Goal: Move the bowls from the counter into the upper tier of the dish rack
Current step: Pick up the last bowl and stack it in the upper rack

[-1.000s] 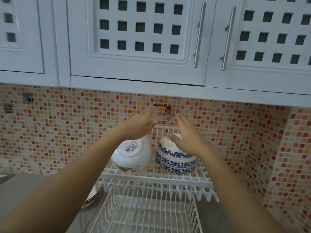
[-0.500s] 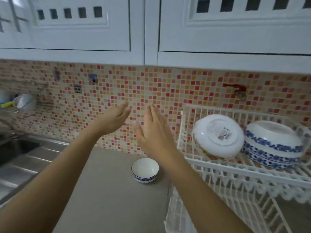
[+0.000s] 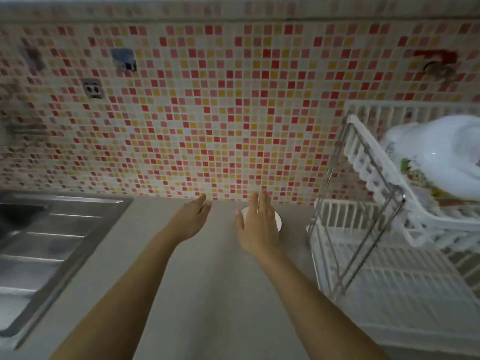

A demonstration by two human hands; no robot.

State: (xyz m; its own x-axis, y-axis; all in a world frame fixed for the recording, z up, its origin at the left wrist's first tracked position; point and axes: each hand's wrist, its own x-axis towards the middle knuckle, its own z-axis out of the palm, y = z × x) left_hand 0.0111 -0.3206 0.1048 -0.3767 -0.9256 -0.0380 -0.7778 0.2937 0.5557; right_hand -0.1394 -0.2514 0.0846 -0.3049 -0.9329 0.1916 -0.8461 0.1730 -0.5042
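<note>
Since half a second ago both hands have dropped and pushed forward to the back of the counter; the right one now covers the small bowl that sat in plain sight then. View has tilted down, cabinets out of frame.

Nearest: two bare forearms running up from the bottom edge over the counter (image 3: 213,294), a flat, matte grey slab.

Left hand (image 3: 191,219): fingers together and extended, nothing in it, just left of the bowl and not touching it. Right hand (image 3: 257,227): flat, fingers straight and splayed slightly, palm down directly above the small bowl (image 3: 278,220). Can't tell if it's in contact. Only a white crescent of the rim shows at the right of the hand. Bowl sits upright on the counter near the wall, left of the rack.

Left edge: steel sink (image 3: 52,245), ribbed drainboard, brushed finish.

Right: dish rack (image 3: 363,229), white plastic slats on a chrome wire frame, two tiers. Upper tier holds a large white bowl (image 3: 436,162), glossy, flower print near its rim, tipped on its side; blurred. Lower tier contents not readable.

Far: tiled wall (image 3: 207,113), small square mosaic in red, pink, yellow, cream. A socket (image 3: 92,88) is set in it at left.
</note>
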